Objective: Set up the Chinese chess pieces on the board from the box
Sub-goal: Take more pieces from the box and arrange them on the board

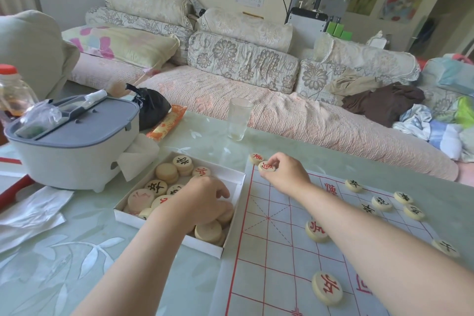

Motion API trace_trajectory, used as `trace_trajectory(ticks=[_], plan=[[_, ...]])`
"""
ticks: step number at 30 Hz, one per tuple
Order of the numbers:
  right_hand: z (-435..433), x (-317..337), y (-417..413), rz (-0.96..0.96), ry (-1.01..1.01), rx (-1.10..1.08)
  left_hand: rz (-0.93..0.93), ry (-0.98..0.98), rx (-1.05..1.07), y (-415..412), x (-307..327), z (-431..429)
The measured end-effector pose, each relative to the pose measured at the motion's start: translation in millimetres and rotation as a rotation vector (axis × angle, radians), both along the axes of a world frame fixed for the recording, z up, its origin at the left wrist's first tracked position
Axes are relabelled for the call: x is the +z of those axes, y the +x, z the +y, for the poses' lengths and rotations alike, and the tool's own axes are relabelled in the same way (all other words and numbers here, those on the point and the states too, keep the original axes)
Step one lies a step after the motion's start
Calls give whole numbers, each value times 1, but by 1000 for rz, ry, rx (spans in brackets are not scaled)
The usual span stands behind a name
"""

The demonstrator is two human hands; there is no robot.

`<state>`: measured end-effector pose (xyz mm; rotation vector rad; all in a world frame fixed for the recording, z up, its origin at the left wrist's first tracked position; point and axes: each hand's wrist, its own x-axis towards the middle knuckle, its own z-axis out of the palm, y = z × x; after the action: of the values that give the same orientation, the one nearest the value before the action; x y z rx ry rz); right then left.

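A white paper board (277,251) with red grid lines lies on the table at the right. A shallow white box (232,177) left of it holds several round wooden chess pieces. My left hand (205,200) reaches into the box with its fingers curled over the pieces there; what it grips is hidden. My right hand (284,172) pinches a red-lettered piece (266,166) at the board's far left corner, beside another red piece (255,158). Two red pieces (316,230) (327,287) and several black-lettered pieces (381,203) lie on the board.
A grey and white lidded container (74,141) stands left of the box, with tissue under it. A drinking glass (238,119) stands behind the board. An orange snack packet (168,123), a black bag (151,108) and a bottle (12,90) sit further left. A sofa runs behind the table.
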<state>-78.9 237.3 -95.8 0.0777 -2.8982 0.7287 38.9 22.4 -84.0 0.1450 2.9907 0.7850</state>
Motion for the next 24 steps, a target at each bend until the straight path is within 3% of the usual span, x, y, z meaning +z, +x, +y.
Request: trace_trajectory(ticks=[13, 17, 24], plan=[[-36, -5, -2, 30, 117, 32, 95, 83, 6, -4, -9, -8], [-58, 13, 6, 120, 101, 209, 282, 28, 136, -10, -10, -32], [-110, 31, 21, 0, 215, 508, 244, -128, 297, 5, -9, -78]])
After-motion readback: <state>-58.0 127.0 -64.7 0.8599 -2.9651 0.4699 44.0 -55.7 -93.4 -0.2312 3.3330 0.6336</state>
